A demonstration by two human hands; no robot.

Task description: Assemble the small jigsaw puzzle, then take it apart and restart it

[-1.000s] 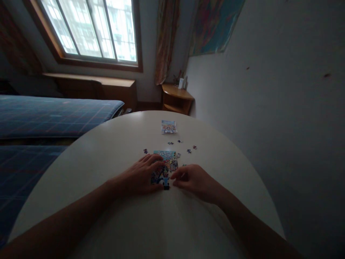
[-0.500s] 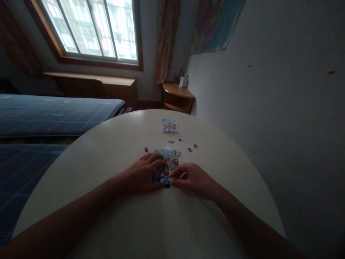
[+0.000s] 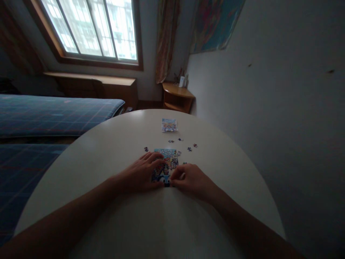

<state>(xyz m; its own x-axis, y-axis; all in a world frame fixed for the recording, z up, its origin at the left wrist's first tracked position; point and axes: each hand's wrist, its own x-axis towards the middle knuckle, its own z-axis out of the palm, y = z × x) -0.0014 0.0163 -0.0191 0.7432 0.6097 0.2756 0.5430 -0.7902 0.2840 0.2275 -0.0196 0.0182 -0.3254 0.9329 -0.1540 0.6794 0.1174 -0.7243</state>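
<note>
A partly assembled jigsaw puzzle point(image 3: 170, 161) with a colourful cartoon picture lies flat on the table in front of me. My left hand point(image 3: 144, 172) rests over its left side, fingers spread, the thumb along the bottom edge; part of the picture is hidden beneath it. At the lower right corner, my right hand point(image 3: 192, 178) pinches with thumb and forefinger at a blue and black puzzle piece point(image 3: 166, 181) on the bottom edge. The fingertips cover part of that spot. One loose piece point(image 3: 184, 163) lies just beyond the right hand's knuckles.
Several loose puzzle pieces point(image 3: 189, 149) lie beyond the puzzle, with one point(image 3: 146, 149) at its upper left. A small printed picture sheet point(image 3: 169, 125) sits farther back on the round white table point(image 3: 113, 144). Left of the table is a plaid mattress point(image 3: 59, 113); the wall point(image 3: 242, 108) stands right.
The blue and black piece at the bottom edge has shifted slightly up, now more in line with the puzzle. My right fingers have closed in a little to the left; the left hand stays put.
</note>
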